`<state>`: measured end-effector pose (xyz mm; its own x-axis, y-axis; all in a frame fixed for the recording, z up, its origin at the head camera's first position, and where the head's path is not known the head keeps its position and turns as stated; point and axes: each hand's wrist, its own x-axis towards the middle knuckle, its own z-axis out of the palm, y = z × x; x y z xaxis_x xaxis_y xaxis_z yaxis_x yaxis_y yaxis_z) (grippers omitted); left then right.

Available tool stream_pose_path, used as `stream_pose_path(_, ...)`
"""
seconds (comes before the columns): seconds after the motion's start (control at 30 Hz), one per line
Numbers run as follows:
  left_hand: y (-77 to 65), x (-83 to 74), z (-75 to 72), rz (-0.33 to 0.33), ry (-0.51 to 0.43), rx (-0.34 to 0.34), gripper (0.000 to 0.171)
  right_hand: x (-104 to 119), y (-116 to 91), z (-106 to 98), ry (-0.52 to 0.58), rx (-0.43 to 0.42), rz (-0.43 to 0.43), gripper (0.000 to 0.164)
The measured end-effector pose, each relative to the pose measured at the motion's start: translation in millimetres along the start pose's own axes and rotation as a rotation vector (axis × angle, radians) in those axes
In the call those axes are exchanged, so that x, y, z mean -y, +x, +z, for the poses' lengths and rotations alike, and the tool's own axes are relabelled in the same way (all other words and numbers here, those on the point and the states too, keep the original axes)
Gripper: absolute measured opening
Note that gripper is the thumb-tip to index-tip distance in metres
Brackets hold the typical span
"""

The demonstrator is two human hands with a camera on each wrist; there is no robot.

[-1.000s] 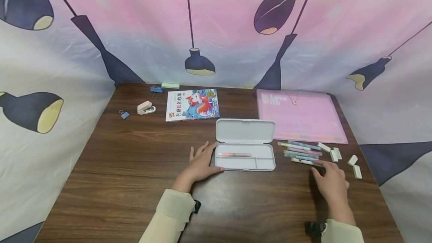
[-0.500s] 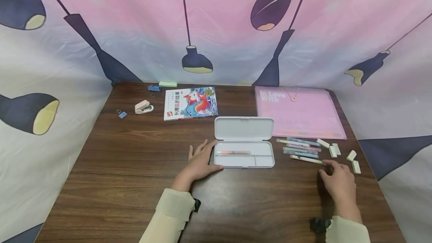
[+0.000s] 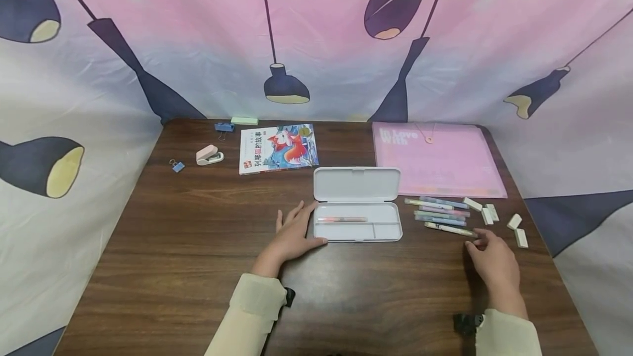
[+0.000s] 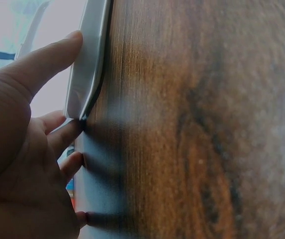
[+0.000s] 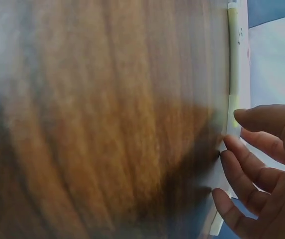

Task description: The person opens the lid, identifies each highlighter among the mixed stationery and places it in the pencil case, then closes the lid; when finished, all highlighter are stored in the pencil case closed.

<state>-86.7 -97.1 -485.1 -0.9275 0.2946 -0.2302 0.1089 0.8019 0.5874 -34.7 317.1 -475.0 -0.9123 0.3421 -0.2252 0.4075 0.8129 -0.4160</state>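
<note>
A white pencil case lies with its lid raised, and one orange-tipped pen rests in its long compartment. My left hand touches the case's left end, thumb along the front edge and fingers spread by the left side. To the right, a cream-coloured marker lies nearest me below several other markers. My right hand is at that marker's right end, index fingertip at the tip and thumb on the near side. In the right wrist view the thumb overlaps the marker; whether it presses cannot be told.
Several white erasers lie right of the markers. A pink folder is behind them. A book with a fox cover, a pink stapler, blue binder clips and a pale green block are further back.
My right hand has shifted slightly right along the cream marker, to its right end. The left hand stays at the case. The whole view has tilted a little.
</note>
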Motion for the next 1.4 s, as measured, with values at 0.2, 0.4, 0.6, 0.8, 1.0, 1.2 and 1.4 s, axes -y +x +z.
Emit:
stream_pose_path(0.2,-0.7,0.5,-0.2,0.005,0.001,-0.003,0.087,-0.9,-1.9,2.4,-0.013,-0.014,0.032,0.037)
stream_pose_path(0.4,-0.7,0.2,-0.4,0.01,-0.002,-0.004,0.087,-1.2,-5.4,-0.3,-0.011,0.006,0.029,0.028)
stream_pose_path(0.6,-0.9,-0.3,-0.4,0.026,-0.021,0.004,0.087,-1.8,-12.3,-11.8,0.054,0.072,-0.071,0.03)
stream_pose_path(0.8,-1.7,-0.7,-0.7,0.01,-0.021,0.001,0.087,12.4,-16.4,-28.0,0.157,0.035,-0.167,0.039)
stream_pose_path(1.0,-1.4,0.0,-0.8,0.007,-0.026,0.002,0.087,35.2,-21.7,-37.9,0.326,-0.048,-0.142,0.04)
stream_pose_path(1.2,-1.6,0.5,-0.3,0.014,-0.03,-0.006,0.086,59.1,-26.9,-30.9,0.463,-0.156,-0.106,0.034)
stream_pose_path(1.4,-1.8,1.1,0.0,0.01,-0.03,-0.003,0.087,78.9,-28.4,-14.0,0.588,-0.287,-0.159,0.026)
